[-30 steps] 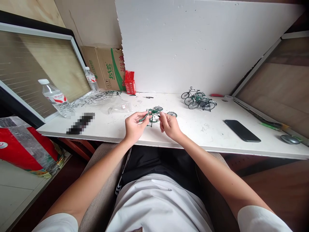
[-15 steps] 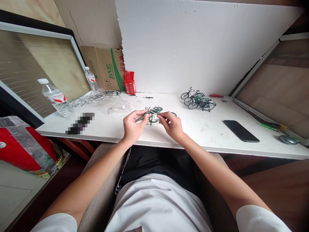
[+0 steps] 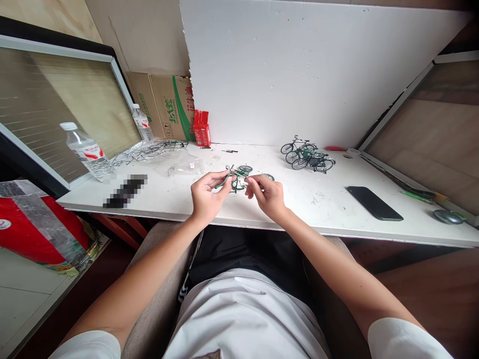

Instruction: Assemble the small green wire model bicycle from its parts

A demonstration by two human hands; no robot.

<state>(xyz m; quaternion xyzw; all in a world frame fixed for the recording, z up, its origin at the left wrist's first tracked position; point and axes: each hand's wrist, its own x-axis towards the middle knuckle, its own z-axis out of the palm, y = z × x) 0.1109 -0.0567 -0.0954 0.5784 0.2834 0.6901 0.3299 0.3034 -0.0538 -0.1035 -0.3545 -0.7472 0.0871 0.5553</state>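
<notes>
My left hand pinches a thin green model bicycle part between thumb and fingertips, just above the table. My right hand is closed on what looks like a small screwdriver, its thin metal shaft pointing left to the green part. My fingers cover most of its handle. Under and behind the hands lie more green bicycle pieces. One small spoked wheel rests behind them, and another wheel is partly hidden by my right hand.
Several model bicycles stand at the back right. A phone and a mouse lie to the right. Leftward are plastic bags, dark sprue-like parts, water bottles, a red box and a carton.
My right hand's fingers have shifted slightly around the thin tool, and its dark handle shows less. My left hand keeps the green part in nearly the same place.
</notes>
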